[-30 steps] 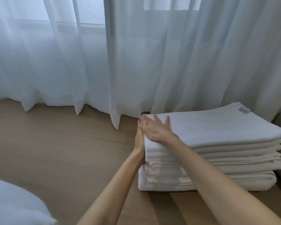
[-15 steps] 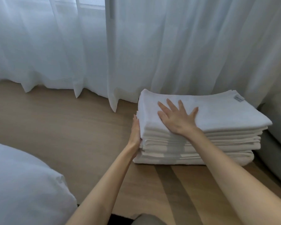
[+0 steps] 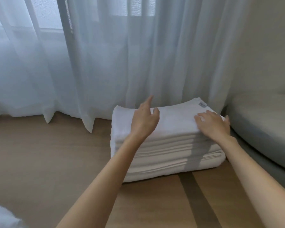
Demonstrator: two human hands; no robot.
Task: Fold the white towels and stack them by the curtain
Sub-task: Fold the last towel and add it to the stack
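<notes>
Towels (image 3: 171, 124) stacked under right hand (image 3: 214, 125); left hand (image 3: 145, 120) above.

Under both hands, the stack of towels (image 3: 168, 145) is matt white terry cloth; beyond them hangs a sheer, smooth curtain (image 3: 122, 63); below the forearms lies a matt wood-look floor (image 3: 48, 153)

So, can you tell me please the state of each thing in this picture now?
towel stack, folded, piled on the floor by the curtain
left hand, open, fingers relaxed, above the stack; contact unclear
right hand, open, flat on the top towel near its right edge
curtain, drawn shut, hem down at the floor
</notes>
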